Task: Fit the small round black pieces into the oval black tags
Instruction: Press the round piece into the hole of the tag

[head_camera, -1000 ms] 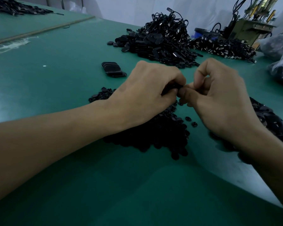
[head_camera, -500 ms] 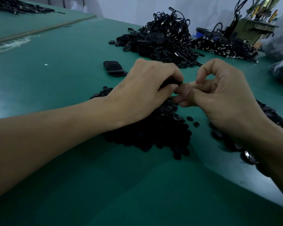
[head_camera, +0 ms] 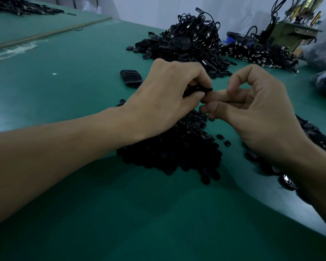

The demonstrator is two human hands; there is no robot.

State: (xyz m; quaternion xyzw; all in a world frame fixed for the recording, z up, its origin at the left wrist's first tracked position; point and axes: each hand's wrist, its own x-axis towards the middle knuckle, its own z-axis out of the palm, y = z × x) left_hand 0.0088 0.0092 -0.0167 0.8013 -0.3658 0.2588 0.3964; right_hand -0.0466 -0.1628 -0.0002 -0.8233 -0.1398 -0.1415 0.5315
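While clamping the oval black tag [head_camera: 200,90] between thumb and curled fingers of the left hand [head_camera: 164,98], meeting the right hand [head_camera: 258,110] fingertips right at the grip. Directly beneath the grip, heaped small round black pieces [head_camera: 177,153]; beyond it, tangled pile of corded tags [head_camera: 186,48]. Right fingers curled in close; cannot tell whether pinching one of the pieces, hidden at the contact. Probably mid-press. If pushed in crooked or squeezed off-centre, likely to pop free and drop into the heap below, lost among identical ones.

You had no readable text here: no label, brand or number showed on the tags [head_camera: 186,48], the pieces [head_camera: 177,153], the table [head_camera: 73,87] or the machine [head_camera: 290,32].
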